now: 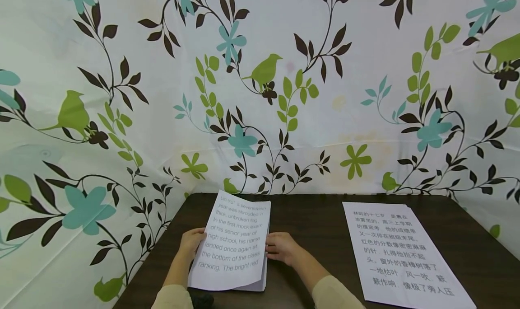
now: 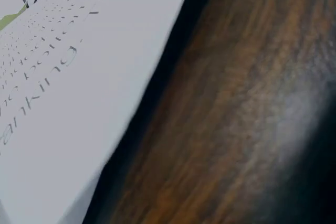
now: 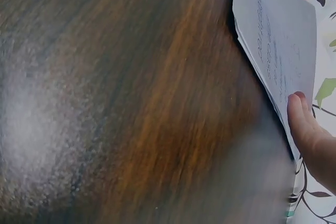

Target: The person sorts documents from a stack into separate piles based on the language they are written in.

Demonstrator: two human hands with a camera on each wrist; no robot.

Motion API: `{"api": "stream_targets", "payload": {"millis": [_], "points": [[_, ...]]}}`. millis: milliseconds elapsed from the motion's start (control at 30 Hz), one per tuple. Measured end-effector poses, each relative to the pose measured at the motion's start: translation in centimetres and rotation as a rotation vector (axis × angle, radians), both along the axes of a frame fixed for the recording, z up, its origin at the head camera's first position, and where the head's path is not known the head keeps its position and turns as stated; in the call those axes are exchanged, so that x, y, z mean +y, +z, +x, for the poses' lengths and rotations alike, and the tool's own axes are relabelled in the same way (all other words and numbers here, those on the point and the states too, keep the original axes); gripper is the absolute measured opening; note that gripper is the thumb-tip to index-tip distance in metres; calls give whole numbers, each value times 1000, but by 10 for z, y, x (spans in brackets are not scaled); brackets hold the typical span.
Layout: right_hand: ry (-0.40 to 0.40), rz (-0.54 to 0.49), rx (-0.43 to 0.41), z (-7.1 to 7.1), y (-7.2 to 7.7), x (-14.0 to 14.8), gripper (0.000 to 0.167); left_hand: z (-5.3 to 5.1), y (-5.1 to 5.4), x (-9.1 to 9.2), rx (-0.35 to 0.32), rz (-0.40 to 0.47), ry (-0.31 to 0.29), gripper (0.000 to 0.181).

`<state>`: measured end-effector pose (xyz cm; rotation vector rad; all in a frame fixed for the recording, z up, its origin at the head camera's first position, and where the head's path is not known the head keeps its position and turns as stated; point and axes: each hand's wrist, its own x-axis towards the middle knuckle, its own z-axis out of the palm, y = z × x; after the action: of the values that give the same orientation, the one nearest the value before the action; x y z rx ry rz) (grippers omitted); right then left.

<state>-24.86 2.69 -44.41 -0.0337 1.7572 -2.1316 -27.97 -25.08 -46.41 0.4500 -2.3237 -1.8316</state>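
Note:
A stack of white paper sheets (image 1: 233, 250) printed with English text stands tilted up between both hands, its top edge reaching the table's far edge in the head view. My left hand (image 1: 192, 245) holds the stack by its left edge, the fingertips partly hidden there. Along the right edge, my right hand (image 1: 285, 249) holds the stack with its fingertips at the sheets' border. In the right wrist view, part of that right hand (image 3: 310, 137) overlaps the paper (image 3: 275, 35). The left wrist view shows the printed top sheet (image 2: 115, 72) but no hand.
Another stack of sheets (image 1: 400, 255), printed with Chinese text, lies flat on the right of the dark wooden table (image 1: 313, 218). A white cloth (image 1: 317, 119) with birds, leaves and flowers hangs behind the table. Something black (image 1: 202, 301) shows at the near edge.

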Motion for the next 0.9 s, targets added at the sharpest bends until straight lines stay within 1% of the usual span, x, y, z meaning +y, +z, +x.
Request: {"api": "stream_targets", "payload": {"millis": [100,200,433,567,633,700,767,900], "points": [[-6,21,-2,1,0,1,30,1,0,3,-2,-13,2,28],[-3,38,-3,2,1,3,29,3,3,5,-14,-24,1,30],[33,70,8,4,3,7,29,9,9,7,-29,-5,20,37],[62,87,14,3,4,7,32,11,9,6,-26,7,16,39],[89,95,16,3,4,7,37,11,8,6,-20,-9,12,41],[115,107,15,3,5,6,42,9,6,5,-18,-56,12,44],[138,124,17,2,5,5,48,3,-1,3,-16,-114,17,45],[158,169,32,3,6,6,53,-20,-30,-9,13,-232,34,47]]}}
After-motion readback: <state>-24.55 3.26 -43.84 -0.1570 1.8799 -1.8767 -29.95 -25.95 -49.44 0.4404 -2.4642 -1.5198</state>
